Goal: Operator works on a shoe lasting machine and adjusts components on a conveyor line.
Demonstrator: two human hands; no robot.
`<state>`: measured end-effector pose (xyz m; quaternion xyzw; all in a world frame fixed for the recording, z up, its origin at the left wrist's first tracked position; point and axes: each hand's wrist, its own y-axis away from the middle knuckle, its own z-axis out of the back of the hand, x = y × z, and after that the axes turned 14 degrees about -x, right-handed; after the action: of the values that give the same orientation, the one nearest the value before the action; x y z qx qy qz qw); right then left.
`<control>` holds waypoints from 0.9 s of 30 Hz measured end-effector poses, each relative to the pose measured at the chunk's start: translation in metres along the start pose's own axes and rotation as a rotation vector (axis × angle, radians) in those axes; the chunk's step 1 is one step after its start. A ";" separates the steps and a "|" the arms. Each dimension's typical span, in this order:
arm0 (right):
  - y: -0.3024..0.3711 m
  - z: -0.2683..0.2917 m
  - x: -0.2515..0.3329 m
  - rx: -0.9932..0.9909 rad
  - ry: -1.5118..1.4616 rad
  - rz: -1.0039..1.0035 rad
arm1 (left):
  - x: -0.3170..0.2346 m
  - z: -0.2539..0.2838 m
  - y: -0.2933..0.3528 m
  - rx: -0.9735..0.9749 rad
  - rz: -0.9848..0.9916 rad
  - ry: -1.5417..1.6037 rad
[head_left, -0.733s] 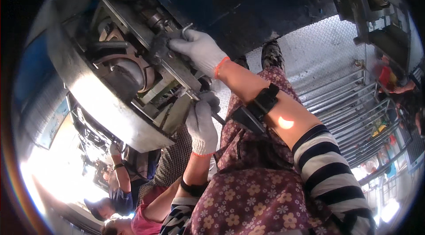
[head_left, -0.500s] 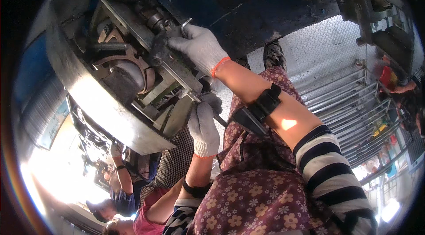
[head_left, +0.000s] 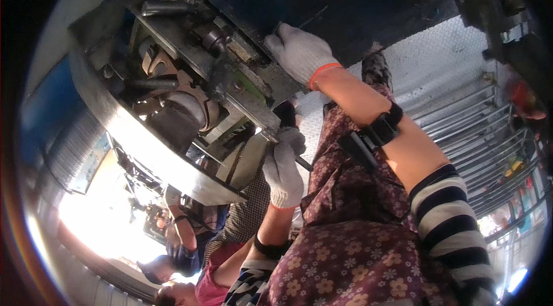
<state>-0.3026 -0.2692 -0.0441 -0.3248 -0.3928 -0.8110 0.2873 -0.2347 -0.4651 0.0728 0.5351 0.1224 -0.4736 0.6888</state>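
Machine (head_left: pixel 190 88) at left; pale textured floor (head_left: pixel 429 67), barred rack (head_left: pixel 461 143) right.

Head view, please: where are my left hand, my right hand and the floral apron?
Left hand (head_left: pixel 283 172): head view, on its gloved middle.
Right hand (head_left: pixel 303 54): head view, on its gloved middle.
Floral apron (head_left: pixel 340 257): head view, on its lower part, near the picture's bottom edge.

Pale textured floor (head_left: pixel 440 46), metal-barred rack (head_left: pixel 461 139), glaring white light (head_left: pixel 103 219) at lower left.
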 end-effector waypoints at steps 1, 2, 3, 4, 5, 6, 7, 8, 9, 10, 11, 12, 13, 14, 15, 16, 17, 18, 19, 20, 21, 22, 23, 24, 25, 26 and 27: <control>0.001 -0.003 -0.006 -0.065 0.012 0.069 | 0.002 0.000 0.001 0.003 0.002 -0.019; 0.002 -0.007 -0.013 -0.066 -0.001 0.056 | 0.003 0.000 0.001 -0.007 -0.018 -0.019; 0.001 0.003 -0.007 0.033 -0.062 0.019 | 0.003 0.000 0.002 -0.025 -0.037 -0.016; 0.001 0.009 -0.002 0.135 -0.125 -0.017 | 0.002 -0.002 0.003 -0.036 -0.039 -0.028; 0.001 0.012 0.000 0.143 -0.138 -0.022 | 0.002 -0.001 0.004 -0.042 -0.035 -0.042; 0.001 0.015 0.001 0.143 -0.174 -0.007 | 0.003 -0.001 0.003 -0.042 -0.039 -0.043; 0.000 0.017 0.002 0.143 -0.209 0.009 | 0.003 -0.001 0.003 -0.043 -0.044 -0.041; -0.001 0.018 0.002 0.147 -0.217 0.007 | 0.002 0.000 0.004 -0.047 -0.042 -0.049; -0.002 0.019 0.002 0.142 -0.123 0.097 | -0.001 0.000 0.004 -0.034 -0.027 -0.059; -0.003 0.021 0.003 0.137 -0.028 0.189 | -0.002 0.000 0.004 -0.022 -0.012 -0.067; -0.005 0.023 0.006 0.136 -0.029 0.187 | -0.001 0.001 0.002 -0.021 -0.012 -0.069; -0.006 0.025 0.011 0.324 0.092 0.153 | 0.003 0.003 0.002 -0.011 -0.026 -0.074; -0.007 0.026 0.014 0.511 0.214 0.119 | 0.004 0.004 0.002 0.000 -0.040 -0.077; -0.006 0.009 0.005 0.611 0.347 0.210 | 0.003 0.005 0.002 0.000 -0.039 -0.075; -0.003 0.004 0.003 0.612 0.353 0.215 | 0.002 0.005 0.002 0.006 -0.023 -0.078; 0.000 0.001 0.000 0.666 0.451 0.265 | 0.001 0.005 0.001 0.012 -0.007 -0.080; 0.002 -0.001 -0.003 0.719 0.550 0.316 | 0.000 0.004 0.000 0.008 -0.009 -0.073; 0.003 -0.002 0.000 0.714 0.571 0.320 | 0.000 0.005 0.000 0.024 -0.040 -0.050; 0.004 -0.002 0.000 0.716 0.576 0.330 | 0.000 0.007 0.000 0.039 -0.071 -0.028; 0.008 -0.003 -0.005 0.619 0.529 0.327 | 0.004 0.011 0.003 0.029 -0.074 -0.022; 0.007 0.002 -0.012 0.503 0.487 0.318 | 0.009 0.012 0.003 0.053 0.054 0.087; 0.007 -0.006 -0.033 0.604 0.468 0.327 | 0.015 0.008 -0.002 0.088 0.176 0.198; 0.003 -0.015 -0.052 0.709 0.443 0.337 | 0.020 0.006 -0.004 0.119 0.350 0.453; 0.007 -0.008 -0.033 0.772 0.313 0.248 | 0.024 0.019 -0.002 0.102 0.340 0.419; 0.018 0.003 -0.016 0.834 0.194 0.150 | 0.032 0.030 0.001 0.092 0.337 0.392; 0.032 -0.007 -0.045 0.875 -0.001 0.167 | 0.044 0.022 0.000 0.122 0.328 0.409; 0.045 -0.020 -0.070 0.913 -0.207 0.187 | 0.052 0.013 0.003 0.124 0.461 0.369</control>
<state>-0.2324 -0.2943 -0.0859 -0.2783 -0.7046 -0.4896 0.4317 -0.2094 -0.5033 0.0446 0.6667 0.0917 -0.2060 0.7104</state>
